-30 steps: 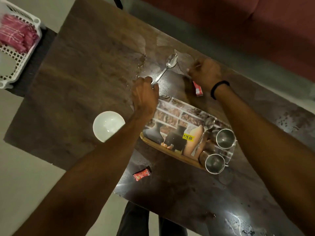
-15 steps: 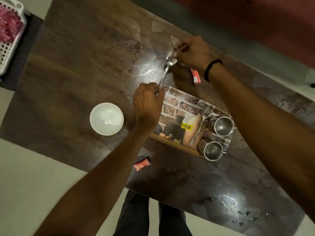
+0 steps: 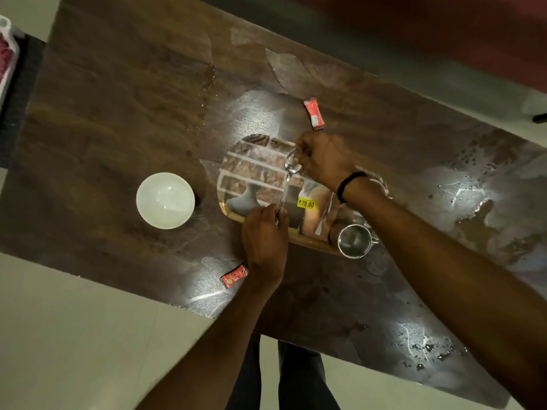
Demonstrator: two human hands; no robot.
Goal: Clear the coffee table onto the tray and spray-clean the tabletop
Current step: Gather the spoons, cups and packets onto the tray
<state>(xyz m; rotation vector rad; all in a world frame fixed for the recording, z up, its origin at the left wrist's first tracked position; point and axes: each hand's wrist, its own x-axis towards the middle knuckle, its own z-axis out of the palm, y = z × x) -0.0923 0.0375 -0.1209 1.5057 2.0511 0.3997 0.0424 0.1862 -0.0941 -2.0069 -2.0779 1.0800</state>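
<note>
A picture-printed tray with a wooden rim lies mid-table. My left hand is closed on the handle end of a steel spoon held over the tray. My right hand is pinched shut at the spoon's bowl end; whether it holds a second small piece of cutlery is unclear. One steel mug stands on the tray's near right corner, and a second mug is mostly hidden behind my right forearm. A white bowl sits on the table left of the tray.
One red sachet lies beyond the tray and another red sachet near the front edge. The brown tabletop has wet patches at centre and right. A white basket sits far left, a red sofa beyond.
Both hands have carried the spoon from the bare table beyond the tray back toward me, so it now hangs over the tray. The camera view has shifted too.
</note>
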